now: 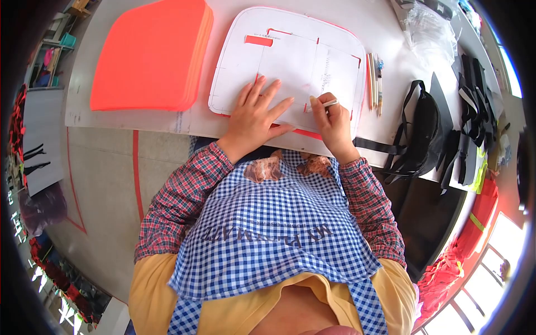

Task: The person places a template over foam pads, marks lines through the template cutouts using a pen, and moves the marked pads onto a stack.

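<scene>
A white rounded template [290, 67] lies on the table, with pen lines on it and slots through which red shows. Red material [307, 133] peeks out from under its near edge. My left hand [252, 118] rests flat on the template's near left part, fingers spread. Near the lower right slot, my right hand [333, 121] pinches a slim pale pencil [330, 103], its tip close to the template. Whether the tip touches cannot be made out.
A stack of bright orange-red panels [151, 56] sits at left on the table [128, 119]. Several pencils and pens [375, 84] lie right of the template. Farther right are a black bag [421, 134], black straps [474, 95] and clear plastic [429, 33].
</scene>
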Demonstrator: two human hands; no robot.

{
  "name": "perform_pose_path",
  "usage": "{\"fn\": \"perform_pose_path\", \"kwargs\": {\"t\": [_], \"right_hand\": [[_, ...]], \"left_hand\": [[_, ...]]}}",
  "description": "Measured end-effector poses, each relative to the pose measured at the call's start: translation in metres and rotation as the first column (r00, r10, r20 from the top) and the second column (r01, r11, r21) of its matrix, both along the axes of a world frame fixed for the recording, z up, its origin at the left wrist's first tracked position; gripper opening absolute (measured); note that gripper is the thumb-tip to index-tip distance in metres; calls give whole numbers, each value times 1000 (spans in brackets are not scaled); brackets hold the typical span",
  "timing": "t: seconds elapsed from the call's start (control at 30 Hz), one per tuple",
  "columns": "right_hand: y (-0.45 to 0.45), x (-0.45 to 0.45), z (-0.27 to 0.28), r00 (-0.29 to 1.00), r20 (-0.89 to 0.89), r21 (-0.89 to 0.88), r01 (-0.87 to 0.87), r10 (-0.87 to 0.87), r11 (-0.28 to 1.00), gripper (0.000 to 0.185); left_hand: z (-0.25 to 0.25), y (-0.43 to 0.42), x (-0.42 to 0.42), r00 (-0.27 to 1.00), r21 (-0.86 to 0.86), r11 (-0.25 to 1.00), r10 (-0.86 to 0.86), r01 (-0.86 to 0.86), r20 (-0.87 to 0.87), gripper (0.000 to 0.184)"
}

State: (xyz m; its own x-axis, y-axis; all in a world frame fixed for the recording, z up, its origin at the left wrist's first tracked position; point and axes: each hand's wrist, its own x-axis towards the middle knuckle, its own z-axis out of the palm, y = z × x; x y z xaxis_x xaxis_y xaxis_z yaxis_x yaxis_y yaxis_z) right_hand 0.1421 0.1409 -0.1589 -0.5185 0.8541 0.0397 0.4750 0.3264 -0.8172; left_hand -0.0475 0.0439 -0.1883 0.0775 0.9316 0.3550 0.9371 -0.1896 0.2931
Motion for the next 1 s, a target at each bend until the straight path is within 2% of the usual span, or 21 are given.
{"fn": "perform_pose_path", "kwargs": {"t": [0.1, 0.13, 0.17, 0.2, 0.23, 0.3, 0.4, 0.5, 0.9, 1.0], "right_hand": [[23, 7, -6, 962, -191, -273, 140, -196, 952, 22], [39, 8, -12, 909, -306, -310, 185, -282, 932, 24], [56, 12, -14, 869, -398, -225, 220, -295, 949, 24], [76, 15, -15, 830, -442, -220, 266, -339, 938, 24], [90, 16, -9, 838, -379, -128, 372, -392, 919, 26], [117, 21, -5, 852, -302, -3, 448, -428, 894, 30], [138, 24, -6, 845, -148, -3, 519, -513, 855, 34], [147, 25, -16, 854, -65, 67, 520, -516, 852, 36], [151, 21, -23, 873, -42, 358, 466, -485, 809, 30], [147, 22, -16, 883, 0, 280, 450, -469, 848, 29]], "left_hand": [[-3, 0, 0, 1000, -9, 1000, -10, 10, 8, 57], [-3, 0, 0, 1000, -6, 1000, -10, 11, 6, 56], [-2, 0, 1, 1000, -4, 1000, -12, 12, 4, 56], [-2, 1, 1, 1000, -2, 1000, -13, 13, 0, 56], [-2, 1, 1, 1000, -3, 1000, -15, 15, 0, 56], [-2, 1, 2, 1000, -4, 1000, -16, 16, -1, 56], [-2, 1, 2, 1000, -9, 1000, -12, 12, -6, 55], [0, 1, 3, 1000, -11, 1000, -13, 13, 13, 55], [-2, 0, 4, 1000, -23, 1000, 3, -4, -20, 57], [0, 0, 4, 1000, -26, 1000, 1, -1, -21, 57]]}}
